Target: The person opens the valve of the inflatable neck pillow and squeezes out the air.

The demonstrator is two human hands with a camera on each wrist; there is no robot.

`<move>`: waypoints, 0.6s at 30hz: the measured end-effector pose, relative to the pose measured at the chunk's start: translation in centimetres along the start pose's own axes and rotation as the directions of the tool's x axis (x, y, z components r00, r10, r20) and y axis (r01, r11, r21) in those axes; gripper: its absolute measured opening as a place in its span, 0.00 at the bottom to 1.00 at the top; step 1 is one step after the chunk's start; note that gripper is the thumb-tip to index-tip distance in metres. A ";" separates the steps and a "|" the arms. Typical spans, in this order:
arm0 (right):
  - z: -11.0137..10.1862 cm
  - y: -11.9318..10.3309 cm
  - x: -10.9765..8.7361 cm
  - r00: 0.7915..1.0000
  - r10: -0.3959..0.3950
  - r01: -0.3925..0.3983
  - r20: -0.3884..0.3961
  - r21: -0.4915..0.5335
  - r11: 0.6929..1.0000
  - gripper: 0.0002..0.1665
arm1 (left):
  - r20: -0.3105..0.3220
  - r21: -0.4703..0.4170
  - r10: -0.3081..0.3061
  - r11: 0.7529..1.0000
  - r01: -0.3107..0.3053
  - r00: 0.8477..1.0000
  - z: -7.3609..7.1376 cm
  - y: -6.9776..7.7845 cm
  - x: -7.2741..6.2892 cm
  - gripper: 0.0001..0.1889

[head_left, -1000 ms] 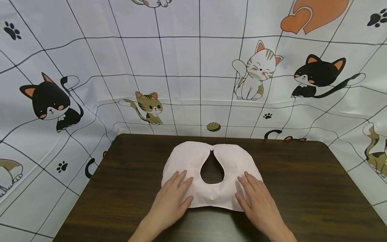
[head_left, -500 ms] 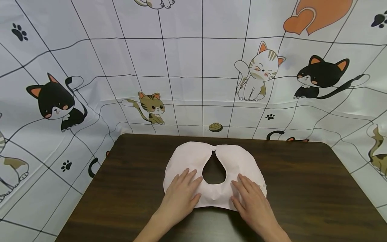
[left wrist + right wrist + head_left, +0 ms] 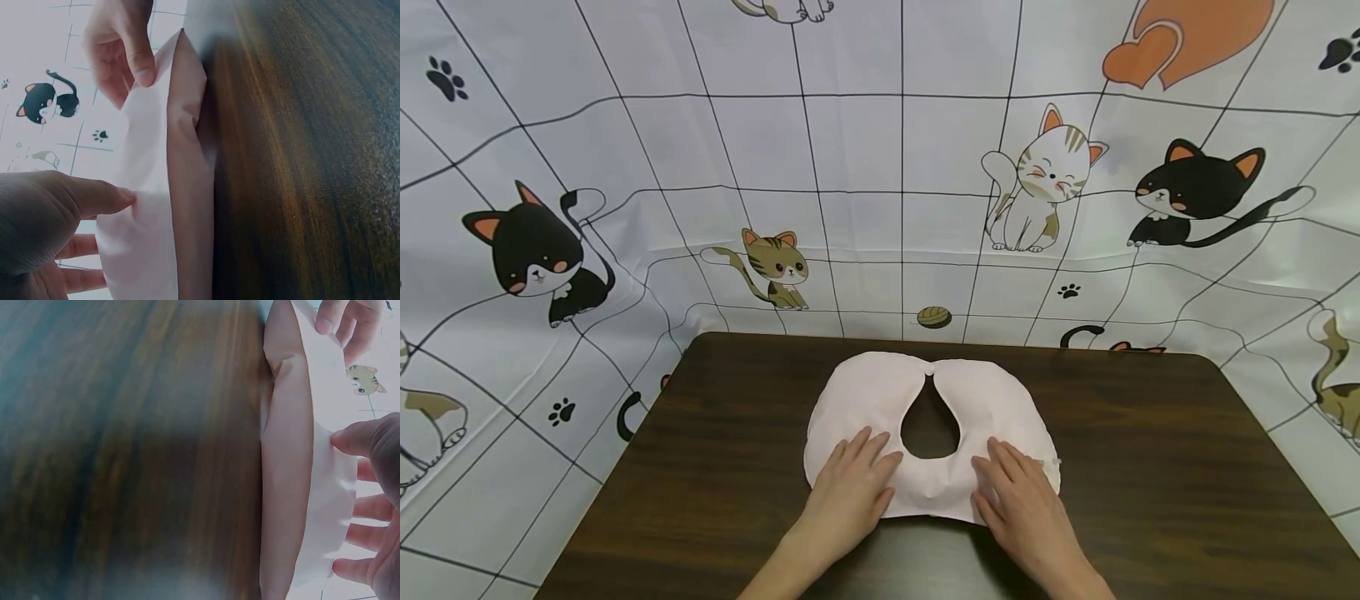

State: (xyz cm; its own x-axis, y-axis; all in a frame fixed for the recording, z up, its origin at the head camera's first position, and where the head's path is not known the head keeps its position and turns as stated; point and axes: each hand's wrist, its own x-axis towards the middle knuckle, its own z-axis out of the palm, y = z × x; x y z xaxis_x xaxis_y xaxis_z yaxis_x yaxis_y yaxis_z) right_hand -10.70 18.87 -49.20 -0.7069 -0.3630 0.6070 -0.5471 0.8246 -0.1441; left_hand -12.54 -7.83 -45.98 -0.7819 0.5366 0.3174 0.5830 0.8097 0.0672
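Note:
A pale pink U-shaped neck pillow (image 3: 928, 487) lies flat on the dark wood table, its two ends meeting at the far side around a teardrop hole. My left hand (image 3: 848, 492) rests on its near left part with fingers spread forward. On the near right part rests my right hand (image 3: 1026, 508), fingers likewise extended. In the left wrist view, the left thumb (image 3: 115, 199) presses the upper face of the pillow (image 3: 150, 219) close to its near edge. The right wrist view shows the right thumb (image 3: 350, 439) and fingertips touching the same face of the pillow (image 3: 325, 487).
The dark brown table (image 3: 715, 433) spreads out on both sides of the pillow. Behind and beside it hangs a white sheet (image 3: 850, 142) with black grid lines and cartoon cats, meeting the table's back edge.
Both hands have shifted inward on the pillow over the last second, the left one rightward and the right one leftward. The head view has turned slightly. The pillow stays in place.

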 end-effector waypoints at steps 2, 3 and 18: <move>0.0 0.0 0.0 1.000 -0.001 0.001 -0.001 -0.001 1.000 0.24 | -0.004 0.000 0.003 1.000 -0.003 1.000 0.1 0.0 0.0 0.20; 0.1 0.0 0.0 1.000 -0.001 0.001 0.000 -0.002 1.000 0.24 | -0.007 0.001 0.004 1.000 -0.004 1.000 0.1 0.0 0.0 0.20; -0.6 -1.1 0.9 0.997 0.081 -0.081 -0.007 0.034 0.996 0.24 | -0.058 -0.021 0.038 0.999 -0.039 0.998 -0.5 1.1 0.3 0.20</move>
State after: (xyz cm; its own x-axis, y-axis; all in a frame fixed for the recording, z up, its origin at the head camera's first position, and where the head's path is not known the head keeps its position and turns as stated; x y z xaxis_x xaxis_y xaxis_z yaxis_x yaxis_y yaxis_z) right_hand -10.43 17.90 -48.04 -0.7459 -0.2915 0.5989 -0.5028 0.8361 -0.2194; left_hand -11.96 -6.88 -45.31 -0.7450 0.5525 0.3737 0.6177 0.7829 0.0741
